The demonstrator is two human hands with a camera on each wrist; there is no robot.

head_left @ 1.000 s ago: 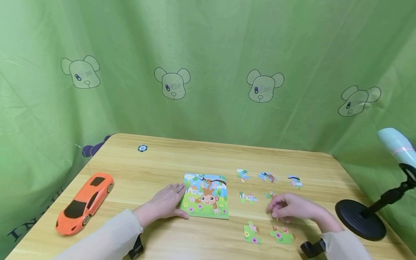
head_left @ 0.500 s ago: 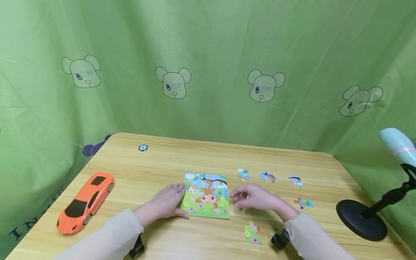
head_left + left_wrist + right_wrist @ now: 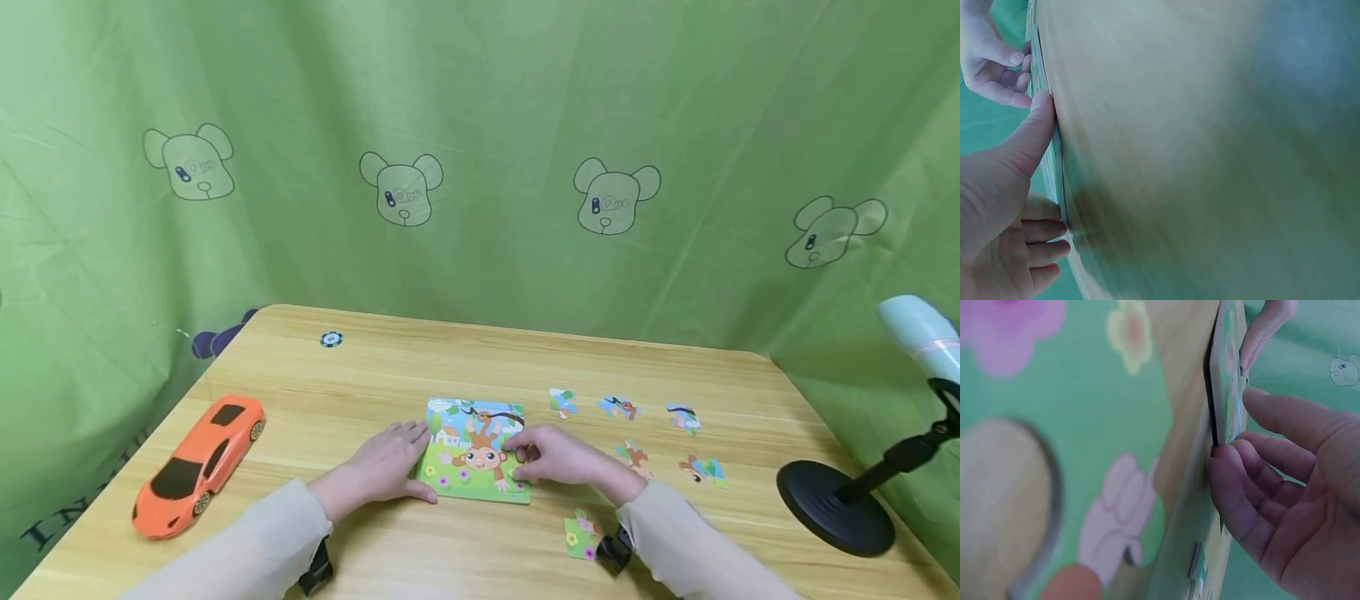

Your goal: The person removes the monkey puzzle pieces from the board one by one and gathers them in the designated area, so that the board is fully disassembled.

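A square monkey picture board (image 3: 468,479) lies flat on the table between my hands. My left hand (image 3: 382,462) rests at its left side, fingers straight along that edge and thumb by the near corner; the left wrist view shows the thumb tip at the board's side. My right hand (image 3: 558,454) grips the opposite edge, index finger over the picture. In the right wrist view the right thumb (image 3: 1229,481) meets the board's side and the other fingers are curled. Beneath that wrist a flowered jigsaw piece (image 3: 1116,400) fills the near part of the view.
Several loose jigsaw pieces, among them a branch piece (image 3: 682,418) and a monkey-face piece (image 3: 701,471), lie on the table (image 3: 390,358) at the right. An orange toy car (image 3: 198,467) stands left, a poker chip (image 3: 331,339) far left, a black stand base (image 3: 834,508) right.
My right hand has moved left from the loose pieces to the board's right edge, uncovering the middle pieces. The left hand and the board have stayed in place.
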